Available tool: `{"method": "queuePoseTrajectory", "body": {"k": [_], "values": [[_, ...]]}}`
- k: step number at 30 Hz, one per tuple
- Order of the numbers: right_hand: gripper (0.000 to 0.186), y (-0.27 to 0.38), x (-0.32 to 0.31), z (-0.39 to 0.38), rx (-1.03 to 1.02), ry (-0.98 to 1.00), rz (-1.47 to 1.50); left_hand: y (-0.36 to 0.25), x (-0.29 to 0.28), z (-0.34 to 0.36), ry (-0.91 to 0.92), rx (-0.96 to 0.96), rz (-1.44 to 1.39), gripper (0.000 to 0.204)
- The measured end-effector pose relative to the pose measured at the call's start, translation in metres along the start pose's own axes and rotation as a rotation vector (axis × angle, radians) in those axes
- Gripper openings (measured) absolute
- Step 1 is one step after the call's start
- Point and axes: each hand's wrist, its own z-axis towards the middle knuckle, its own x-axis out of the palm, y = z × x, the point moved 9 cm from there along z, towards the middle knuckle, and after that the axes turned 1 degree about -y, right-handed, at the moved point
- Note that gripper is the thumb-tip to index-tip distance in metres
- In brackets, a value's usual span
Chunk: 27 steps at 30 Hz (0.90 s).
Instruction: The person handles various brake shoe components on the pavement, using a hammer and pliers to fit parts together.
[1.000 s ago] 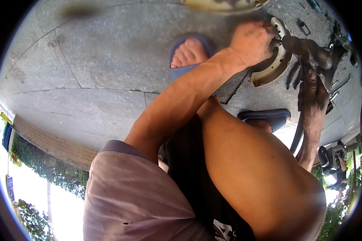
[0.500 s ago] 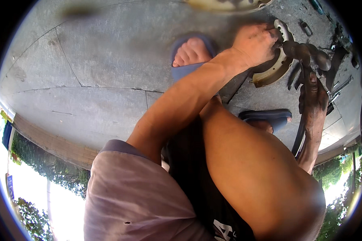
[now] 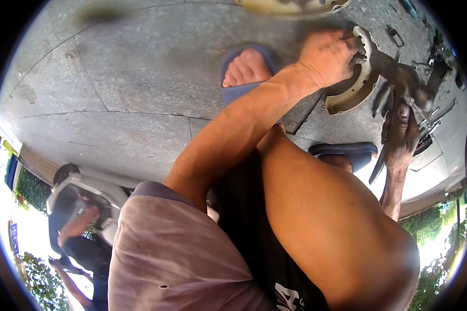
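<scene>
The curved metal piece, with holes along its band, is held above the pavement at the upper right, between the two hands. The left hand is curled, almost a fist, its fingertips pinching the band's inner edge near the middle. That grip looks narrow; if the pinch slackens, or grease on the fingers lets the metal slide, the piece could twist or drop. The right hand looks closed around a dark rounded part, thumb laid along it; its other fingers are mostly hidden, and what the part is cannot be told. The part's far end reaches the band's outer edge, whether touching is unclear. Pressing it askew could make it skid off the band and catch the left fingertips. Beyond, a small metal loop and some slim metal tools lie loose, so a stray knock might scatter them. The sandals leave the toes bare, a likely sore spot should a piece fall. At far left, a scooter stands well apart.
</scene>
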Motion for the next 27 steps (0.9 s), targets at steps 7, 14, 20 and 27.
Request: {"method": "queuePoseTrajectory", "body": {"k": [7, 14, 20, 27], "values": [[0.062, -0.014, 0.009, -0.002, 0.048, 0.111, 0.046, 0.004, 0.000, -0.003, -0.010, 0.023, 0.037, 0.023], [0.053, 0.003, 0.011, 0.008, -0.272, 0.024, 0.045, -0.002, 0.002, 0.002, 0.013, 0.013, 0.016, 0.027], [0.054, -0.015, 0.008, -0.004, -0.171, 0.052, 0.213, 0.001, 0.002, -0.002, 0.023, 0.010, 0.008, 0.028], [0.049, 0.026, 0.010, 0.007, -0.466, 0.064, 0.058, -0.002, 0.002, -0.005, -0.016, 0.041, 0.022, 0.027]]}}
